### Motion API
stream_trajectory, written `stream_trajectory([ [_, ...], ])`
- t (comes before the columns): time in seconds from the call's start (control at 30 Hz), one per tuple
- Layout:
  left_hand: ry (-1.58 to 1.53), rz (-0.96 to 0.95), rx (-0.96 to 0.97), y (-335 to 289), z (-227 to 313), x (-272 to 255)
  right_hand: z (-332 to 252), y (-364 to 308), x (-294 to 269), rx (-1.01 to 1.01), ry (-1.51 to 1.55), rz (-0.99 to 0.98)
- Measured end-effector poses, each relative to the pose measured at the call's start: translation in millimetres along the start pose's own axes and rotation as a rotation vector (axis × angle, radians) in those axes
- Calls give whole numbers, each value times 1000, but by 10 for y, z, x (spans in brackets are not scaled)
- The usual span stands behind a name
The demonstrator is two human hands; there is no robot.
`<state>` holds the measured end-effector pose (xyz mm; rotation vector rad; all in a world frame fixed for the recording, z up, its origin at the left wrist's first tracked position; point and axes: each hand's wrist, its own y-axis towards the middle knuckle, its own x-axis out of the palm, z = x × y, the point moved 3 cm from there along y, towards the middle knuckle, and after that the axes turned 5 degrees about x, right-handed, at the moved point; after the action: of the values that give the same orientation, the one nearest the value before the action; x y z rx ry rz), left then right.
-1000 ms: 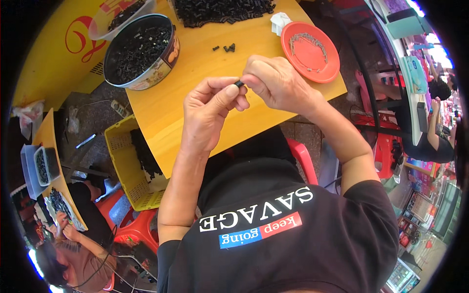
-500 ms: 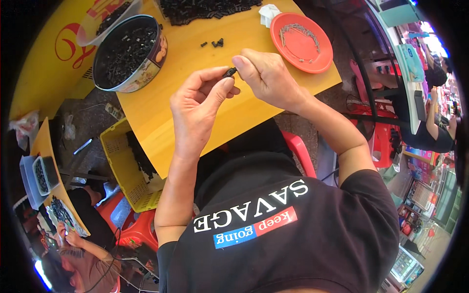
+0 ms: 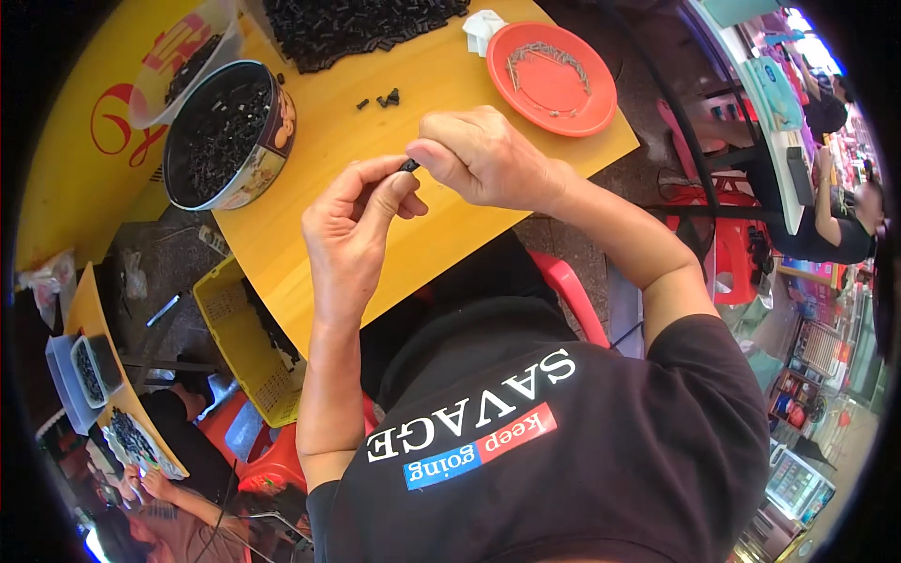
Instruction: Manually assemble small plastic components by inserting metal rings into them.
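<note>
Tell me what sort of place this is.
Probably a small workshop for handwork: a yellow table bears a heap of small black parts and a round tin of more, and at lower left another person's hand is over a second table.

centre: one left hand [image 3: 361, 208], one right hand [image 3: 488, 158], one black piece [image 3: 409, 165] between them. upper left: one round tin [image 3: 242, 176]. top, right of centre: one red plate [image 3: 545, 86], one white tissue [image 3: 481, 31]. left of centre: one yellow crate [image 3: 220, 305].
</note>
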<state>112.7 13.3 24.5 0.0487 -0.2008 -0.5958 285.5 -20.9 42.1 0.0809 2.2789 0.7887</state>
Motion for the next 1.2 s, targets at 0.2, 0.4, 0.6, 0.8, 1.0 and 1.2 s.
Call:
stream_trajectory([
  [0.2, -250, -139, -165, 65, -47, 13, 115, -32, -77, -120, 4, -52],
  [0.4, 22, -27, -9, 89, 50, 154, 69, -24, -106, 60, 59, 16],
  [0.6, 440, -12, 298, 117, 83, 153, 31, -67, -71, 93, 86, 12],
  [0.8, 331, -67, 148, 99, 151, 122, 24, -42, -129, 8, 8, -37],
  [1.0, -113, -213, -207, 109, 125, 125, 66, 8, -181, -196, -17, -35],
  [1.2, 115, -89, 59, 97, 124, 177, 55, 0, -202, -153, -77, -33],
])
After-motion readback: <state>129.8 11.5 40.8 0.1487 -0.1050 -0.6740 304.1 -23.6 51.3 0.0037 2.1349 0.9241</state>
